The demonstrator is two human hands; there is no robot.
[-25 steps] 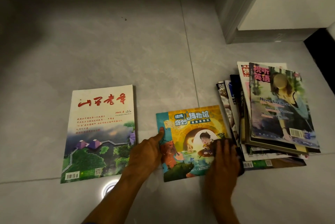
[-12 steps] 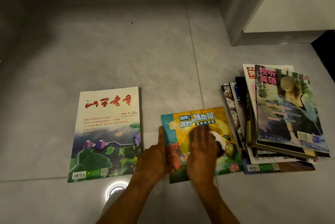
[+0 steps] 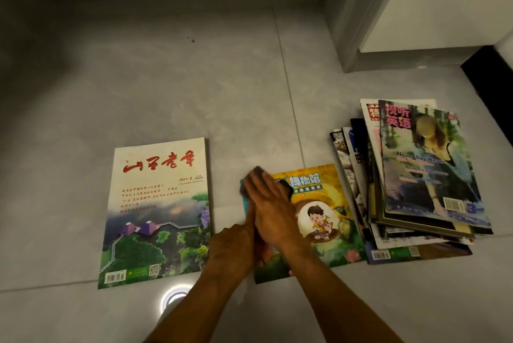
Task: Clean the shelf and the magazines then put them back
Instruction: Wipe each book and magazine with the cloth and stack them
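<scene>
Magazine (image 3: 319,217) left of stack (image 3: 422,176)

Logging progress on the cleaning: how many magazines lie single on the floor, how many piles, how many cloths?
Single magazines: 2, the white magazine and the yellow magazine
Piles: 1, the stack; its count cannot be told
Cloths: 1, the dark cloth under the right hand
Total: 4
</scene>
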